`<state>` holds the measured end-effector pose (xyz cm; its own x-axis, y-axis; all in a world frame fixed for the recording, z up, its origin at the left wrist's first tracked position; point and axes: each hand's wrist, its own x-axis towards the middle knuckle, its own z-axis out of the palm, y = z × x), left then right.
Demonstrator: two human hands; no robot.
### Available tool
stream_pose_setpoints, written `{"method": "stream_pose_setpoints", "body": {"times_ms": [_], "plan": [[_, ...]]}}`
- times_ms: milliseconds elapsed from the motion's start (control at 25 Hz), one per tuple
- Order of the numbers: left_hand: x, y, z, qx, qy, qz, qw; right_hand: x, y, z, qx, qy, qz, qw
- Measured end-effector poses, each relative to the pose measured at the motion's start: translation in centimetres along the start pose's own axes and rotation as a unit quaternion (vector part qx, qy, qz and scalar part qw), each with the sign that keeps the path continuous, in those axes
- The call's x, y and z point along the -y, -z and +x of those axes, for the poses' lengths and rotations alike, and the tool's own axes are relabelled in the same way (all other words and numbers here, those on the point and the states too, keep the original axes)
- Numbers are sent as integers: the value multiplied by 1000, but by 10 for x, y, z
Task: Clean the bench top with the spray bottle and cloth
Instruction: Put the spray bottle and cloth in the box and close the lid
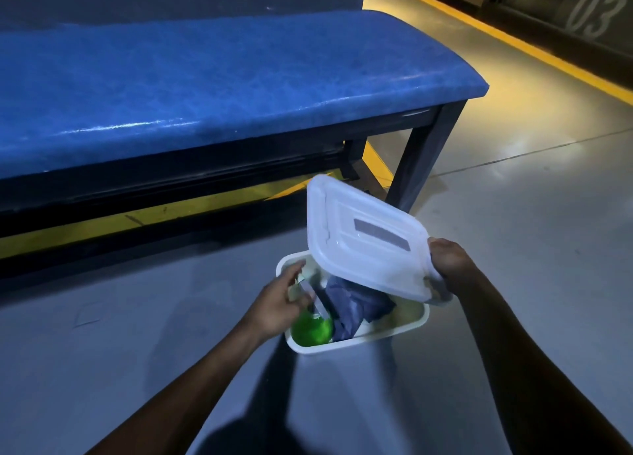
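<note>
- The right hand (448,266) has its fingers clamped on the corner of a white lid (366,235), tilted up over a white tub (356,343) on the floor.
- The left hand (277,304) reaches into the tub, fingers spread, seemingly touching the green spray bottle (311,329) without gripping.
- A blue cloth (356,304) lies crumpled beside the bottle.
- The blue table (205,85) stands behind.
</note>
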<state>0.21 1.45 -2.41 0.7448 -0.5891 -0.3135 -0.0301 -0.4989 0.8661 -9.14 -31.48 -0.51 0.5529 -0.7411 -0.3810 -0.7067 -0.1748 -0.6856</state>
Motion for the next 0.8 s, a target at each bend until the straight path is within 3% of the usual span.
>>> {"method": "stream_pose_setpoints", "body": {"times_ms": [40, 120, 320, 440, 560, 680, 800], "plan": [[2, -3, -1, 34, 4, 64, 997, 0, 1, 0, -15, -21, 61, 998], [-3, -11, -3, 61, -12, 135, 989, -2, 2, 2, -11, -27, 79, 996], [-18, -34, -1, -1, -129, 224, 966, 7, 3, -5, -8, 5, 5, 1000], [-32, -34, 3, -96, -66, 76, 990, 6, 7, -3, 8, 30, -53, 998], [-33, -20, 16, -167, -1, 27, 986, 3, 12, 0, -4, 37, -34, 999], [-21, -10, 25, -133, 83, -35, 987, -1, 12, 1, -1, 94, -104, 990], [-23, -8, 22, -83, 100, 74, 989, -1, 16, -1, 7, 118, -121, 986]]}}
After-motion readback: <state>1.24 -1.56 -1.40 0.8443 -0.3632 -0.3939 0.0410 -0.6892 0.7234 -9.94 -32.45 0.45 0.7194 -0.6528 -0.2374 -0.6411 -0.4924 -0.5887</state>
